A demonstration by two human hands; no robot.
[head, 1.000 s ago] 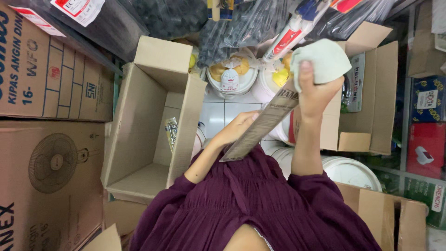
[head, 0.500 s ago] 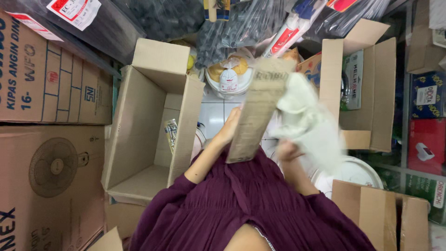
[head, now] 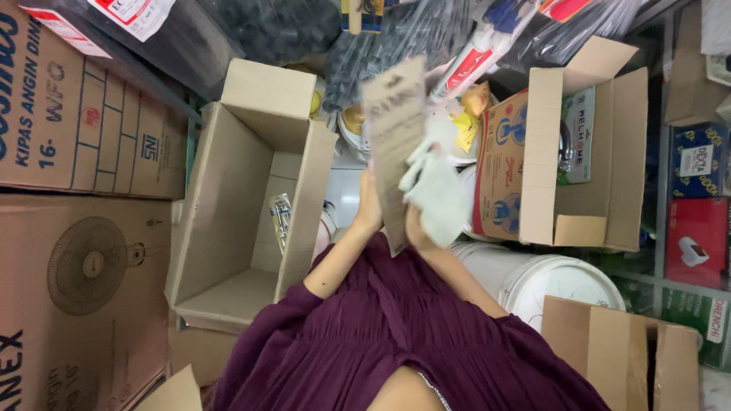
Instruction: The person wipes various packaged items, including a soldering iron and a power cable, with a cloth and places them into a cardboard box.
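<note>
Both hands clasped low around one long flat brown cardboard packet (head: 394,144), left hand (head: 370,207) gripping its edge, right hand (head: 417,226) pressing a pale green cloth (head: 435,186) against it, long axis pointing up and away.

left hand (head: 369,209) holds cardboard sleeve (head: 396,144) | right hand (head: 417,228) grips cloth (head: 438,190)

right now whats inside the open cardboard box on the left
Inside the open cardboard box lies one small clear packet against its far wall. The rest shows bare cardboard; the near corner is hidden behind the flap.
</note>
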